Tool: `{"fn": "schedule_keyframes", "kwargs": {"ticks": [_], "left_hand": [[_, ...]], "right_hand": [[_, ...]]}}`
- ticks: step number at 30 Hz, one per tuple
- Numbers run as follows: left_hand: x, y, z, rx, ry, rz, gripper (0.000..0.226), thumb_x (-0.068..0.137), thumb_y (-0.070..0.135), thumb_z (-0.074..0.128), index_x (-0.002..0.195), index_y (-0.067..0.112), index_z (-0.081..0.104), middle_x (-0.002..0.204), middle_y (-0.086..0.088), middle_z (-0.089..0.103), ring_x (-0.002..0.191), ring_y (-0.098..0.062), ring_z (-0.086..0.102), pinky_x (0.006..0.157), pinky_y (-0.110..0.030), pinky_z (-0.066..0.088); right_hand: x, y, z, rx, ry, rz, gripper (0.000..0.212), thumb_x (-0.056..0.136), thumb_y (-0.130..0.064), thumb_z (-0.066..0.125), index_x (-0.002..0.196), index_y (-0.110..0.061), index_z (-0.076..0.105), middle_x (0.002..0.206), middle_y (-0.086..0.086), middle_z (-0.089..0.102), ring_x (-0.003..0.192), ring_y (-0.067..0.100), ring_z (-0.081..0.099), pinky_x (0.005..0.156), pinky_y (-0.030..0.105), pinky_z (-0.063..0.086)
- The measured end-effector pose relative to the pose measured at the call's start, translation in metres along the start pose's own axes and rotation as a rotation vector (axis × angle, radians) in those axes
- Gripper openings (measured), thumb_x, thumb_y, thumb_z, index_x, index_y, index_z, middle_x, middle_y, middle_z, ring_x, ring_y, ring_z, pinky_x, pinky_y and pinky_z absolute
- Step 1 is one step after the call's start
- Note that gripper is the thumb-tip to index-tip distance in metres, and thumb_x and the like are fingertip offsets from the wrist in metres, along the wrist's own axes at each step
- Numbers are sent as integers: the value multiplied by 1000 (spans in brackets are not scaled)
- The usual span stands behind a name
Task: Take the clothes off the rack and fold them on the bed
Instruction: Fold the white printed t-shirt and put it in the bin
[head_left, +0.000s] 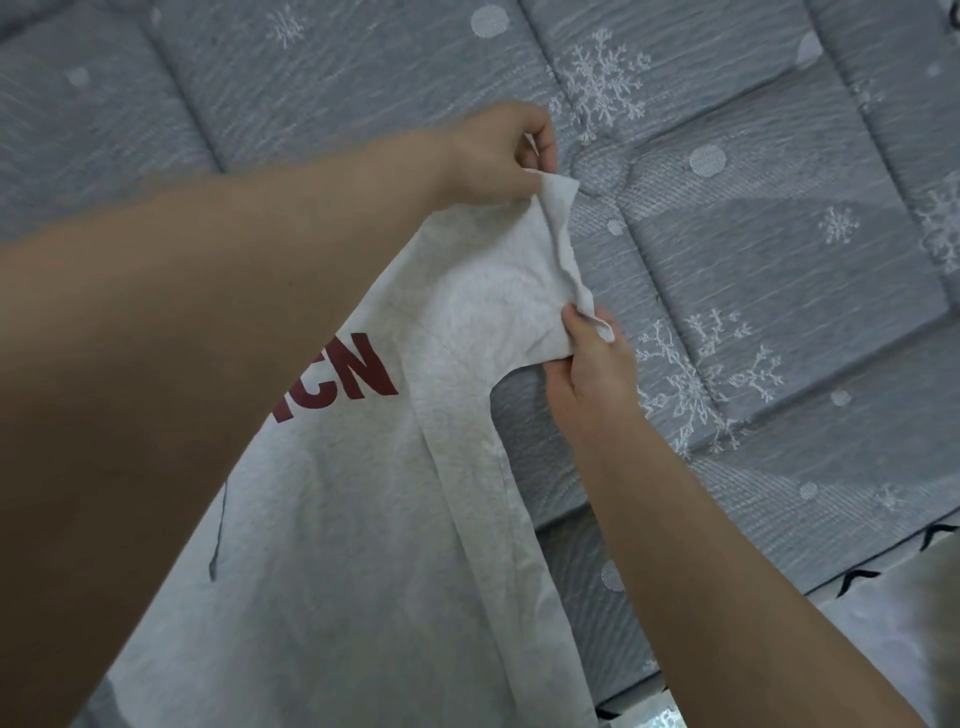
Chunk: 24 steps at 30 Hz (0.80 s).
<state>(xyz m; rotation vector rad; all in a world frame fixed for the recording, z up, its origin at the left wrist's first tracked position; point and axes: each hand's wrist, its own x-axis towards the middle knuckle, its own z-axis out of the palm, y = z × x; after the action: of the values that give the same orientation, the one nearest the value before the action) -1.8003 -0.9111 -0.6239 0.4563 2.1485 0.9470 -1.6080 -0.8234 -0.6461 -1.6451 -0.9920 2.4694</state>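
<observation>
Between our two grips runs the cuff edge of one sleeve (524, 291), and the next move turns on that short line. Our left hand (498, 156) pinches the far corner of the cuff, fingers curled round the cloth, while our right hand (587, 358) pinches the near corner, thumb on top and fingers tucked under. Both grips are closed on fabric, neither slack. From the grips the shirt (337, 545) falls back toward us and to our left: the sleeve widens into the shoulder, then the long body runs down under our left forearm, with red letters (348, 376) showing just beside that arm. So the shirt's long axis lies roughly in line with our left arm, and the sleeve sticks out across it toward the open bed (779, 260) beyond our right grip. The body appears to lie flat on the bed; the cuff is lifted a little. We judge the sleeve must swing back over the body, away from the bare bedding, and the right hand, nearer the armpit, is better placed to lead.
</observation>
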Motion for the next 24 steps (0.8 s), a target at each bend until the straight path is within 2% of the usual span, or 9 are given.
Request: {"fn": "schedule_keyframes", "kwargs": {"ticks": [3, 7, 11, 13, 16, 18, 19, 21, 24], "left_hand": [[2, 4, 9, -39, 14, 20, 23, 82, 4, 59, 90, 25, 55, 110, -8, 68, 84, -15, 61, 68, -27, 53], [1, 8, 6, 36, -13, 9, 37, 80, 7, 62, 111, 27, 60, 103, 5, 61, 81, -10, 59, 61, -25, 51], [-8, 8, -4, 116, -31, 144, 25, 80, 3, 60, 82, 25, 71, 91, 9, 68, 78, 4, 60, 68, -19, 51], [-12, 5, -9, 222, -8, 219, 22, 80, 0, 59, 79, 18, 72, 88, 3, 62, 73, 1, 54, 69, -21, 46], [-17, 4, -18, 483, 12, 355, 14, 78, 1, 66, 83, 13, 71, 94, 0, 47, 79, -11, 44, 70, -25, 36], [-23, 8, -22, 581, -7, 426, 16, 78, 0, 65, 82, 15, 69, 96, -1, 44, 85, -15, 44, 70, -25, 33], [-26, 10, -23, 612, -17, 460, 19, 78, -2, 63, 81, 16, 69, 97, -1, 44, 87, -18, 46, 70, -28, 34], [-30, 13, -24, 666, -10, 504, 25, 79, -3, 59, 80, 18, 72, 101, -2, 47, 90, -22, 51, 69, -34, 38], [-32, 19, -26, 767, -11, 481, 25, 81, -4, 58, 83, 17, 73, 111, -7, 50, 89, -25, 52, 70, -38, 42]], "right_hand": [[2, 0, 2, 23, -20, -52, 30, 94, 8, 56, 123, 0, 57, 110, 15, 68, 104, 24, 67, 95, 36, 57], [0, -1, 6, 1, -73, -109, 24, 91, 8, 58, 108, -10, 54, 103, 14, 67, 96, 25, 66, 94, 41, 55], [-7, -4, 12, -71, -132, -157, 45, 85, 8, 66, 124, -13, 57, 127, 15, 65, 111, 30, 69, 95, 48, 56], [-9, -6, 14, -119, -160, -193, 50, 84, 6, 70, 127, -18, 63, 129, 13, 65, 113, 27, 68, 95, 46, 57], [-9, -8, 13, -415, -165, -317, 49, 81, 1, 72, 121, -26, 72, 127, -2, 67, 117, 12, 65, 98, 38, 55], [-12, -13, 12, -595, -196, -374, 56, 82, 7, 63, 123, -32, 71, 122, -15, 67, 107, -3, 65, 88, 24, 56], [-15, -16, 12, -643, -227, -390, 61, 83, 9, 59, 123, -35, 69, 119, -18, 67, 101, -4, 65, 81, 21, 55], [-17, -21, 14, -758, -271, -416, 63, 81, 6, 56, 120, -41, 68, 122, -15, 64, 102, 4, 63, 78, 24, 55], [-15, -26, 15, -976, -218, -449, 44, 73, -18, 63, 107, -47, 68, 124, -2, 62, 110, 21, 63, 89, 43, 58]]}}
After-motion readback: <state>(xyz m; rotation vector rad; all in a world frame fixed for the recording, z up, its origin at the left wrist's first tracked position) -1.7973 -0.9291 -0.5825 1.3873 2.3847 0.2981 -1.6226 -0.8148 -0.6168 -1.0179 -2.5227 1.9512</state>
